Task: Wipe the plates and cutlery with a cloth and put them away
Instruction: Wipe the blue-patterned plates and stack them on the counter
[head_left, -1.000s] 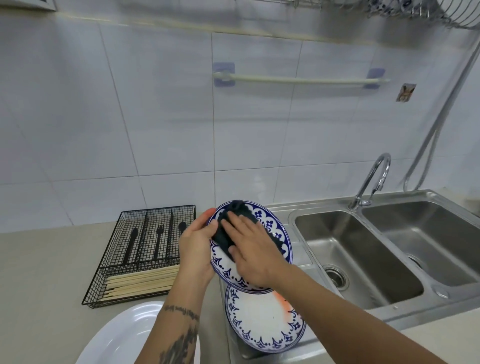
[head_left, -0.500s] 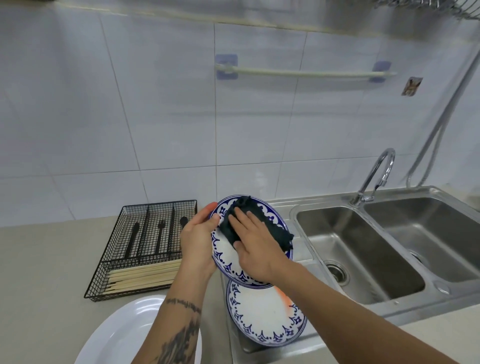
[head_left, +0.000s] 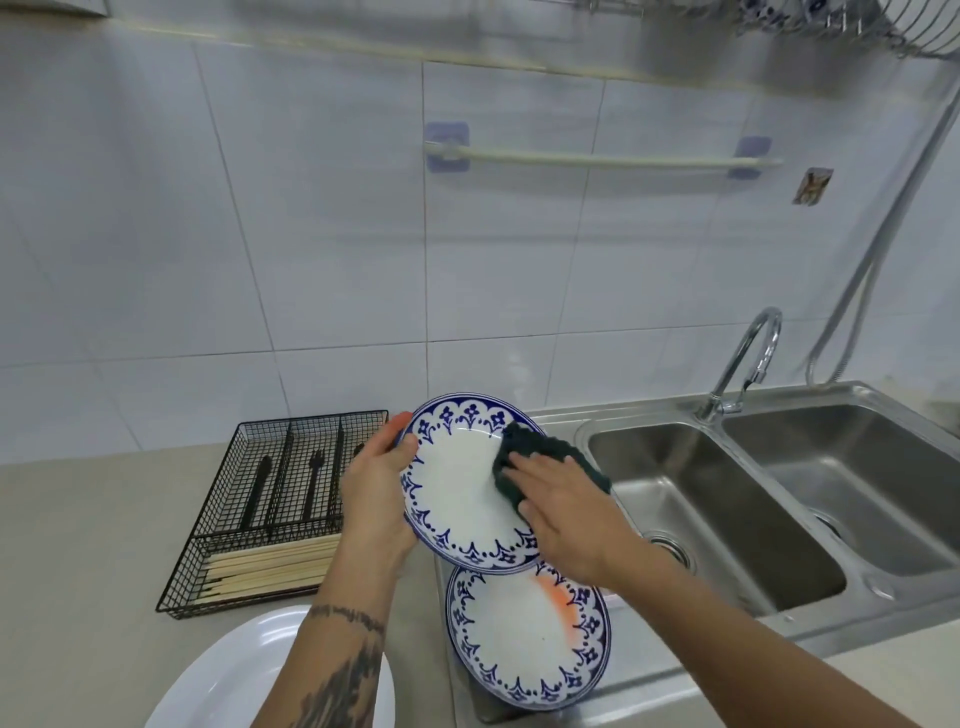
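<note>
The dark cloth (head_left: 545, 470) has slid across to the right side of the plate (head_left: 457, 483) now, where half a second ago it sat bunched near the top middle, and that leaves much more of the white centre showing. The plate itself has tipped so its face turns more toward us, held up above the counter (head_left: 78, 545) just left of the sink (head_left: 727, 493). The left hand (head_left: 376, 493) grips the plate's left rim, thumb hooked over the blue border in front, the other fingers curled behind the edge where only their tips peek out at the top. The right hand (head_left: 563, 517) lies flat on the cloth, fingers straight and close together, pressing it onto the plate's right edge; nothing is pinched there. The plate is white with a blue flower-and-arch border and looks clean where it is bare. Directly below it a second plate (head_left: 524, 634) of the same pattern rests on the steel drainboard, with an orange smear on its upper right part. To the left stands a black wire tray (head_left: 275, 499) holding dark cutlery in the back slots and pale chopsticks (head_left: 270, 566) in front, and a plain white dish (head_left: 234, 675) sits at the near edge.
</note>
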